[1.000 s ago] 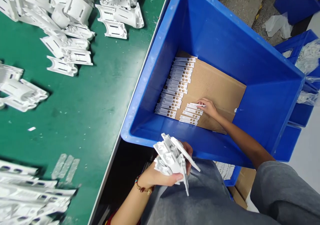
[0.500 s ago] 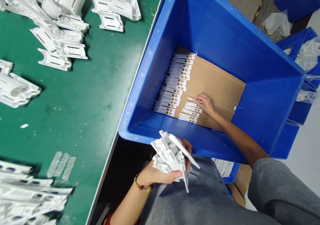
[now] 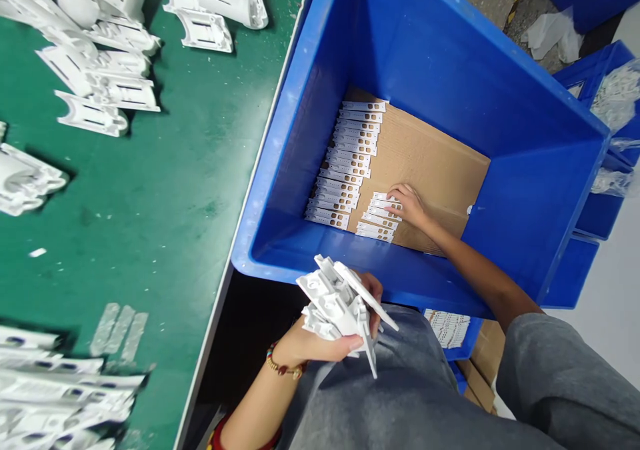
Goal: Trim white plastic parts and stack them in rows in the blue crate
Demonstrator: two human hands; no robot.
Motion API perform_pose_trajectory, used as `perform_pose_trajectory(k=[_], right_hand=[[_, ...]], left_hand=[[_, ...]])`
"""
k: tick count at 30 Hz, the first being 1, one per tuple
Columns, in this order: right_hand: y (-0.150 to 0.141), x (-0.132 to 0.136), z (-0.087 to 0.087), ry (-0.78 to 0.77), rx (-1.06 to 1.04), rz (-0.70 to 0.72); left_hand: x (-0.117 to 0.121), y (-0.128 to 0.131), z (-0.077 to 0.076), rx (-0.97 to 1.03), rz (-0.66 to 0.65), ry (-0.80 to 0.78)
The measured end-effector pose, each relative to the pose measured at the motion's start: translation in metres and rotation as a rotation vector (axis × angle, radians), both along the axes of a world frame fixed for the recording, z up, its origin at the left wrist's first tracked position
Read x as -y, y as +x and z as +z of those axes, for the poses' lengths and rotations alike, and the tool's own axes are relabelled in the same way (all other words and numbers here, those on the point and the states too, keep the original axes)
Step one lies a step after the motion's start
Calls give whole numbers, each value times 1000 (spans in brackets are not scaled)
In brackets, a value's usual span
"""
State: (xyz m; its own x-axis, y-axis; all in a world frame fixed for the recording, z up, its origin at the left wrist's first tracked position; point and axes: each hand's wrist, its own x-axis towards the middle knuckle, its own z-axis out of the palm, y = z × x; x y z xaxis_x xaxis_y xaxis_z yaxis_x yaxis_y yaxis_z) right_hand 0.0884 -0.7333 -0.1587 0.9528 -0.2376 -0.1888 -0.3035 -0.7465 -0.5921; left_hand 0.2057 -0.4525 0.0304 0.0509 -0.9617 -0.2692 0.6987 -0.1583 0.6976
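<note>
My left hand (image 3: 345, 347) is closed around a loose bundle of white plastic parts (image 3: 330, 300), held over my lap at the near rim of a large blue bin (image 3: 300, 130). Deep in that bin my right hand (image 3: 407, 207) has its thumb and fingers on a white plastic strip (image 3: 381, 197) at the top of a short row. Flat strips with square holes (image 3: 375, 227) make up this row. To its left lies a longer row of similar strips (image 3: 345, 163). Both rows rest on a cardboard sheet (image 3: 425, 150) at the bin's bottom.
A green worktable (image 3: 170, 203) at left carries white curved shells (image 3: 100, 103), long white parts (image 3: 60, 390) and pieces of clear tape (image 3: 120, 330). Other blue bins (image 3: 570, 273) stand at right, some with bagged white parts (image 3: 620, 107). Strips fill a lower bin (image 3: 447, 330).
My right hand has set the strip it held down at the top of the short row, its fingers still on it. My left hand keeps its bundle; the view has shifted slightly.
</note>
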Motion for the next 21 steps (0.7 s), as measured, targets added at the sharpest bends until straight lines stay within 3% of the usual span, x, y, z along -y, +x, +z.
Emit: perform_pose_trajectory(k=[21], right_hand=[[-6,-8,-14,-9,21,-7]], left_hand=[[3,-6,-1,-191,122,-57]])
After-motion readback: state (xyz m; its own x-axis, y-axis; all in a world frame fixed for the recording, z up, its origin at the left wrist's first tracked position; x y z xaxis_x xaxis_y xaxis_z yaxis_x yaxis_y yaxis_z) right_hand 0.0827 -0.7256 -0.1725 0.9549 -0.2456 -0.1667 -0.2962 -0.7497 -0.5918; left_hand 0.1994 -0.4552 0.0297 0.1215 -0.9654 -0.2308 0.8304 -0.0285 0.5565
